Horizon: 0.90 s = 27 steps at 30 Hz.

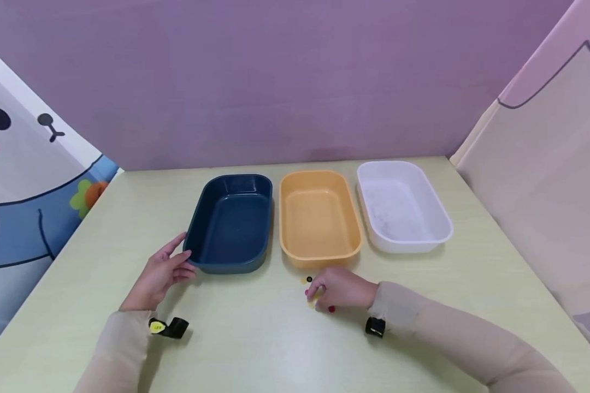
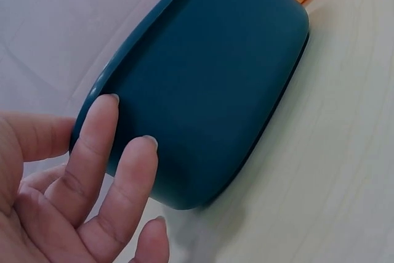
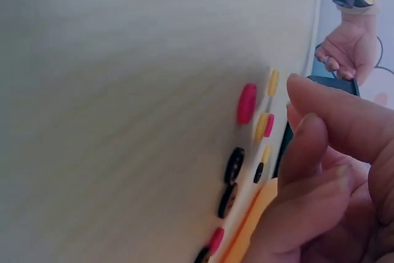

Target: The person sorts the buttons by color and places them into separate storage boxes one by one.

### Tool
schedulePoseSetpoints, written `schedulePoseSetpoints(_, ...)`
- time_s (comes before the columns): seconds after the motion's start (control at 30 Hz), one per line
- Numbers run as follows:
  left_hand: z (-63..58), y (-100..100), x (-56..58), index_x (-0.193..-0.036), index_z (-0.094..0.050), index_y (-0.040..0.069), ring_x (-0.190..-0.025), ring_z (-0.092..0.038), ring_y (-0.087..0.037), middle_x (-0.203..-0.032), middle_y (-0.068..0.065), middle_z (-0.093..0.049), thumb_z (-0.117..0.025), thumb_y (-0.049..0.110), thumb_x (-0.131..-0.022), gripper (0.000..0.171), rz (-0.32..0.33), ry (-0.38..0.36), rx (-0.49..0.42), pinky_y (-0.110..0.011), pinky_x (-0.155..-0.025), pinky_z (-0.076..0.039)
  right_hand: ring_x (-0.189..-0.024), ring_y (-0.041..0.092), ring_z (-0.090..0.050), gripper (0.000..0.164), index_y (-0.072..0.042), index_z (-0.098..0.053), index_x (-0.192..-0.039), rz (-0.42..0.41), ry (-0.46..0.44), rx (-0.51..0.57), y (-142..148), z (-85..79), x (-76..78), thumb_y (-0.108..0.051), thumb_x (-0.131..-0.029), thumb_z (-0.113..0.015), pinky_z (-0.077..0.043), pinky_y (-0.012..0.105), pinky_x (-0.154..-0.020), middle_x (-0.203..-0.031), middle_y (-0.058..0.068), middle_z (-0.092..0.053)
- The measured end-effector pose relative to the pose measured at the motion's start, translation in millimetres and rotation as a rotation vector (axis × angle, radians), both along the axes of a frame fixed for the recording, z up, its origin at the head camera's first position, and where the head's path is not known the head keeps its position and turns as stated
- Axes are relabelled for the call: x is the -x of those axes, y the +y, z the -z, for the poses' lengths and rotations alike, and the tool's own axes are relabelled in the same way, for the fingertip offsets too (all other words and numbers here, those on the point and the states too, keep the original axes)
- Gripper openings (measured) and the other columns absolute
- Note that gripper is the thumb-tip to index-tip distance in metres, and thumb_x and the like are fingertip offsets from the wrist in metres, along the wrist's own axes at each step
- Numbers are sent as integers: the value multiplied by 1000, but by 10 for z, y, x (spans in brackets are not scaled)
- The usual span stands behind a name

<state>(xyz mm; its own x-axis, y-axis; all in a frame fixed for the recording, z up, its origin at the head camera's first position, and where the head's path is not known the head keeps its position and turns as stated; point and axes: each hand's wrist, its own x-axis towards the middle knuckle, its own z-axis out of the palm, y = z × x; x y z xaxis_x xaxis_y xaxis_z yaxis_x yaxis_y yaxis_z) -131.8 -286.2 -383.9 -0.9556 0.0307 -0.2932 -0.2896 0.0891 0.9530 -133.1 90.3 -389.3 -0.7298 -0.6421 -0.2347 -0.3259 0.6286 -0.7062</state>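
My left hand [image 1: 159,275] holds the near left corner of a dark blue tray [image 1: 233,226], thumb over the rim. In the left wrist view, fingertips [image 2: 144,158] lie along the tray's outer wall. My right hand [image 1: 344,289] is low over small round buttons at the front of the orange tray [image 1: 319,259], its fingers loosely bent. The right wrist view has a red button [image 3: 247,104], a yellow button [image 3: 273,82] and a black button [image 3: 234,165] among several on the table, beside the fingertips. Nothing shows between thumb and forefinger there.
A white tray [image 1: 405,240] stands to the right of the orange one, so the three trays form a row. Behind the pale wooden table [image 1: 255,338] hangs a purple cloth [image 1: 285,82]. Printed cloths flank it left and right.
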Motion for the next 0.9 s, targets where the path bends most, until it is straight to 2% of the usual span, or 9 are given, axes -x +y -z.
schedulePoseSetpoints(0.17, 28, 29, 2, -155, -7, 12, -62, -65, -6, -68, 7, -66, -49, 19, -102, 68, 2, 10, -43, -23, -66, -52, -53, 7, -54, 19, -11, -75, -83, 1, -7, -28, -25, 37, 19, 5, -72, -76, -45, 24, -61, -83, -5, -69)
schedulePoseSetpoints(0.27, 36, 49, 4, -155, -7, 12, -62, -65, -6, -68, 7, -66, -48, 19, -102, 68, 2, 15, -51, -23, -66, -52, -47, 8, -53, 19, -11, -74, -80, -9, -16, -36, -30, 45, 23, 6, -72, -75, -45, 25, -59, -67, -6, -65)
schedulePoseSetpoints(0.4, 38, 64, -1, -155, -7, 12, -62, -65, -6, -68, 8, -66, -47, 19, -102, 66, 1, 11, -39, -23, -66, -52, -43, 8, -52, 19, -12, -73, -77, -35, 14, -46, -30, 54, 27, 6, -72, -75, -45, 24, -59, -58, -7, -59)
schedulePoseSetpoints(0.67, 13, 85, -10, -155, -9, 12, -63, -65, -7, -69, 8, -66, -46, 21, -103, 65, -5, -1, 0, -23, -69, -52, -43, 9, -52, 20, -13, -71, -77, -59, 13, -59, -25, 49, 14, 6, -75, -74, -45, 25, -58, -56, -5, -54)
schedulePoseSetpoints(0.9, 3, 100, -1, -155, -8, 13, -62, -65, -6, -69, 8, -66, -46, 20, -103, 65, -2, -9, 3, -23, -66, -50, -44, 8, -51, 21, -12, -68, -78, -101, 26, -81, -26, 32, 6, 8, -76, -72, -45, 24, -59, -63, -5, -52)
